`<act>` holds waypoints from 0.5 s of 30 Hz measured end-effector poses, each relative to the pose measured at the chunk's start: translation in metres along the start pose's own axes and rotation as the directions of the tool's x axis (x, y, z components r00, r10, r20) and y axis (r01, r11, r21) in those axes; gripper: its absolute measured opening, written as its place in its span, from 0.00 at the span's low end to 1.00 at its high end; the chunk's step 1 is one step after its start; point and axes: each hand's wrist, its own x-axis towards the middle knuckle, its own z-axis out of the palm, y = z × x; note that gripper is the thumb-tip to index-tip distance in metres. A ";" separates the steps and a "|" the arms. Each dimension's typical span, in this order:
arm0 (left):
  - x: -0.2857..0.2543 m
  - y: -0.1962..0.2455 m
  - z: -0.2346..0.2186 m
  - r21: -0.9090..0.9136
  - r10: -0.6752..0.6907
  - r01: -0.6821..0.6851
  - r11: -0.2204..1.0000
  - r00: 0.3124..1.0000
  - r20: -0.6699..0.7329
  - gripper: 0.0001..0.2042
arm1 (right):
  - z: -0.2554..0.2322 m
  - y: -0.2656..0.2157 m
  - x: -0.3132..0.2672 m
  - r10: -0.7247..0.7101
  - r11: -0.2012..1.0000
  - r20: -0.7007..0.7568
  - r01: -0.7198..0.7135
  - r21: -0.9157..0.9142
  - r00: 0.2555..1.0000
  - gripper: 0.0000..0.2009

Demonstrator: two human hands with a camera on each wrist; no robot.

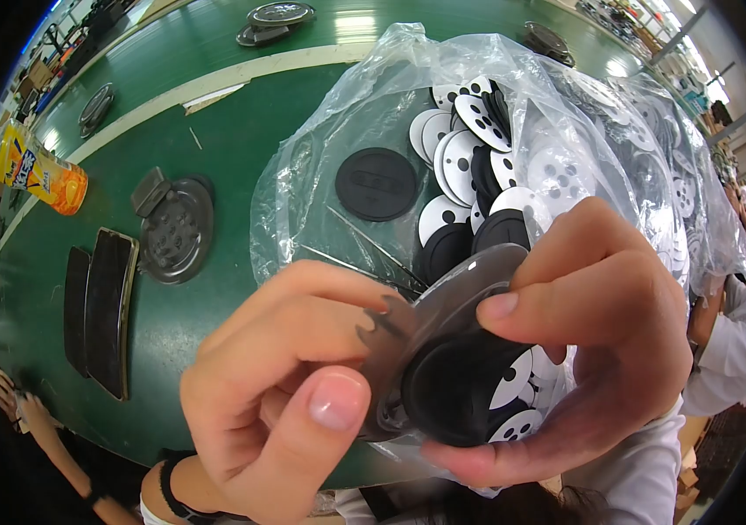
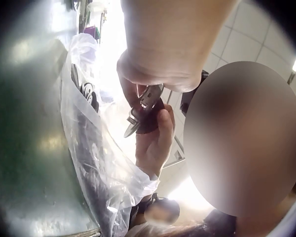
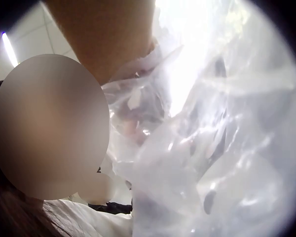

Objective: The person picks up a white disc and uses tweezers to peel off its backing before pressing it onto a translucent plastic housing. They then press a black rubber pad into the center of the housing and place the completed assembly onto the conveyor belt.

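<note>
Close to the camera in the head view, my left hand grips a dark grey round plastic part by its near side, fingers curled behind it. My right hand holds a round black disc against that part's face, thumb at the upper rim and a finger below. From the left wrist view the grey part and black disc appear edge-on between both hands, the disc slightly tilted from the part. The right wrist view mostly shows the clear plastic bag, hiding the right fingers.
An open clear bag holds many white-and-black discs, with one black disc lying apart. Left on the green table are a similar grey part, dark curved pieces and a yellow-orange pouch. Tweezers lie behind the hands.
</note>
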 end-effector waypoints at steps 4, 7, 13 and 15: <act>0.003 -0.001 -0.003 -0.017 -0.003 0.003 1.000 0.999 0.039 0.20 | -0.003 -0.005 -0.002 0.102 0.994 0.007 -0.102 0.028 0.995 0.30; 0.002 -0.004 -0.007 -0.052 -0.006 0.010 0.999 0.998 0.070 0.20 | 0.008 0.003 -0.015 0.087 0.995 -0.109 -0.091 -0.034 0.990 0.32; 0.001 -0.006 -0.008 -0.062 -0.025 0.031 0.998 0.994 0.104 0.19 | -0.003 -0.003 0.001 0.081 0.997 -0.005 -0.081 -0.011 0.997 0.34; 0.000 -0.007 -0.006 -0.042 0.008 -0.005 0.999 0.998 0.069 0.18 | -0.003 -0.004 0.002 0.067 0.997 -0.004 -0.067 -0.041 0.998 0.34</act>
